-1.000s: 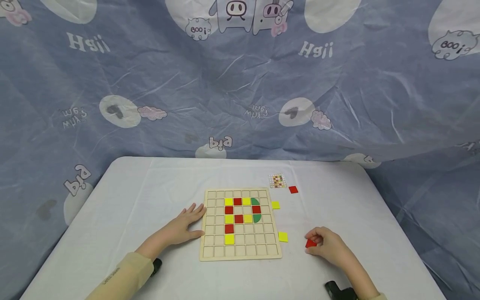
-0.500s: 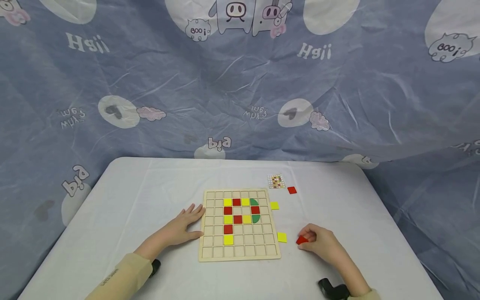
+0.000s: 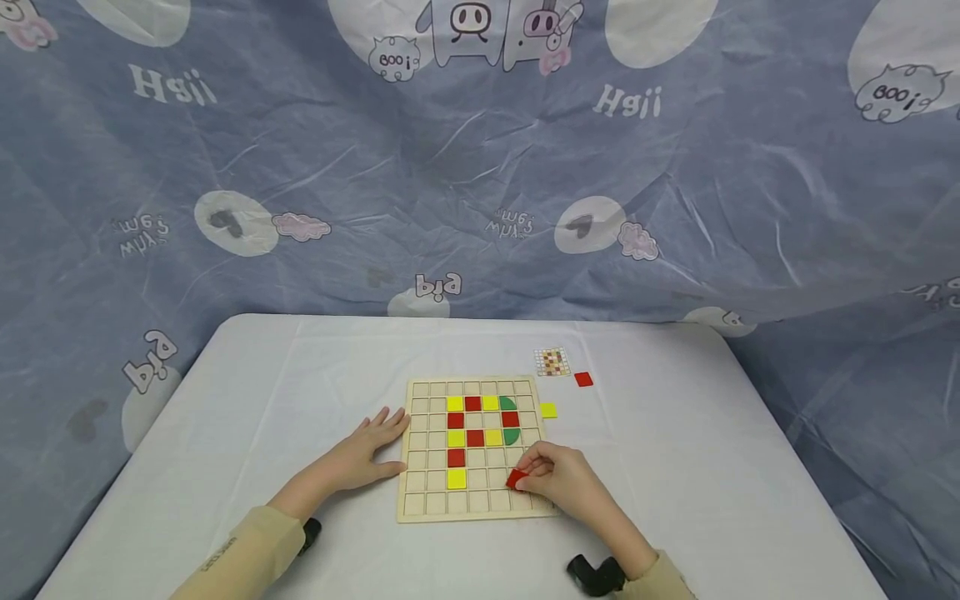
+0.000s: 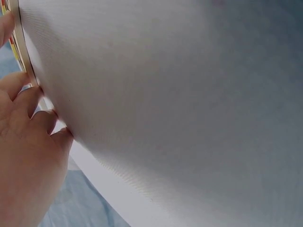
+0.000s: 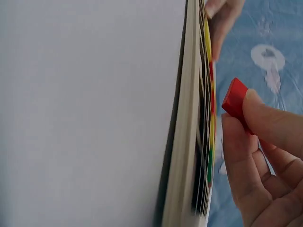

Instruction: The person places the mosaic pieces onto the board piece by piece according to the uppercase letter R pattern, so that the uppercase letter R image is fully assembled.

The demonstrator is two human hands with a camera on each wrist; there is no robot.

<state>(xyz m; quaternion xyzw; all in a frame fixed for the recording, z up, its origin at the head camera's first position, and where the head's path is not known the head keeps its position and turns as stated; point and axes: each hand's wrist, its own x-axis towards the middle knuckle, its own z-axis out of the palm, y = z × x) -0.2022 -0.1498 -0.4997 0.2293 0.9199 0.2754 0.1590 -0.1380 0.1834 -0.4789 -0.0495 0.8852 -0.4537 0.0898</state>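
A pale wooden grid board (image 3: 436, 506) lies on the white table, with red, yellow and green tiles set in some of its squares. My left hand (image 3: 366, 452) rests flat on the table, fingers spread, thumb and fingertips at the board's left edge; the left wrist view shows that hand (image 4: 29, 142) against the same edge. Between thumb and fingers my right hand (image 3: 561, 482) pinches a red square tile (image 3: 515, 478) over the lower right part of the board. In the right wrist view the red tile (image 5: 235, 100) is tilted and held above the board's surface.
A small printed pattern card (image 3: 552, 362) lies beyond the board's top right corner, with a loose red tile (image 3: 583, 379) beside it. One yellow tile (image 3: 549, 410) sits against the board's right edge. A patterned blue cloth (image 3: 480, 167) hangs behind the table.
My right hand has carried the red tile leftward from the table to over the board, and now covers the spot where the lower yellow tile showed. The left hand has stayed in place.
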